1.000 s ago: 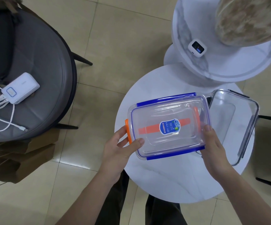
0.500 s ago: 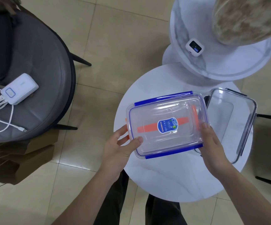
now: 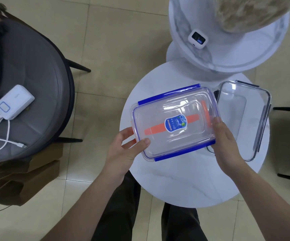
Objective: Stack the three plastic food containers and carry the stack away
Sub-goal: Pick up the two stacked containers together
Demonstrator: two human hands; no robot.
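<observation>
A clear container with blue clips [image 3: 158, 110] is held at its two short ends over the round white table [image 3: 175, 185]. My left hand [image 3: 123, 152] grips its left end and my right hand [image 3: 226, 143] its right end. Orange parts of a second container [image 3: 204, 108] show through from directly underneath it; whether the two touch I cannot tell. A third clear container with grey clips [image 3: 245, 119] lies on the table just to the right, partly behind my right hand.
A second white round table [image 3: 227, 54] at the back right carries a small white device [image 3: 197, 38] and a blurred beige object [image 3: 255, 11]. A grey chair [image 3: 36, 84] on the left holds a power bank [image 3: 14, 101] and cable. A brown bag [image 3: 27, 180] sits on the floor.
The blue-clipped container has shifted slightly left, so the orange clip at its left end is now almost covered. Both hands kept their hold.
</observation>
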